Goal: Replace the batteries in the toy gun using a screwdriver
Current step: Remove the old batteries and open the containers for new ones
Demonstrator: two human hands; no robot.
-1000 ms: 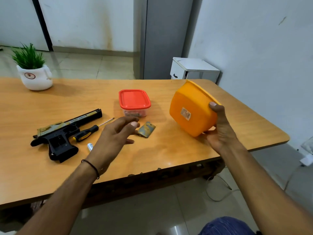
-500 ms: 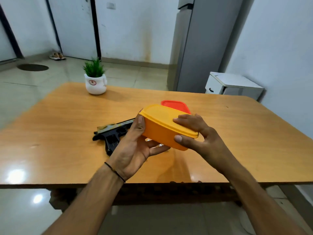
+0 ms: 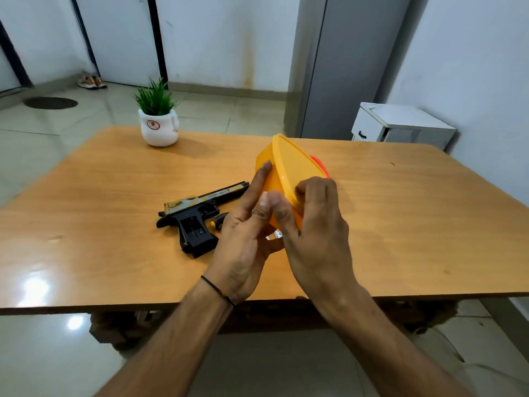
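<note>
Left hand, right hand grip box — screwdriver half-hidden.

On the wooden table before me, the black toy gun lies flat, a screwdriver just beside its grip, a white potted plant near the far edge.

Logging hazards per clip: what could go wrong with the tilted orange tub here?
The orange plastic tub is steeply tilted while the right hand grips its lid rim; contents might spill if it pops. The left hand sits close to the black toy gun and might knock it.
</note>
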